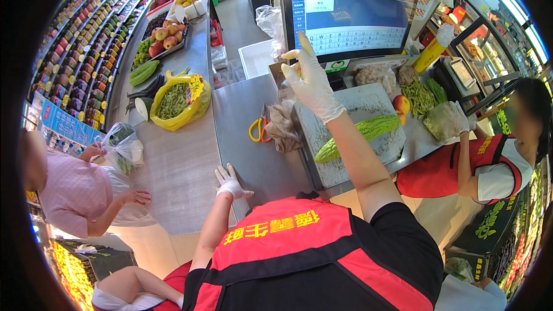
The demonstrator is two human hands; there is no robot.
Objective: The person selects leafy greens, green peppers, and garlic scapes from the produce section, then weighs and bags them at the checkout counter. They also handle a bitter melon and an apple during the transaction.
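A white glove covers my right hand (309, 80), raised before the touchscreen (345, 19) with one finger extended at its lower left; whether the fingertip touches the glass I cannot tell. This hand holds nothing. Under my right forearm a green bitter melon (357, 138) lies on the speckled metal plate of a weighing scale (345, 95). My left hand (231, 183), also gloved, rests with spread fingers on the near part of the steel counter (259, 168). Between the hands, scissors (260, 129) with yellow and red handles lie beside a crumpled brown cloth (283, 127).
Left stand a yellow bag of green pods (175, 99), a cut gourd (143, 107), eggplants (147, 90) and a fruit tray (166, 41). A person (82, 190) at left holds a bagged vegetable (123, 147). At right, a person in a red apron (458, 164) handles a plastic bag (440, 121).
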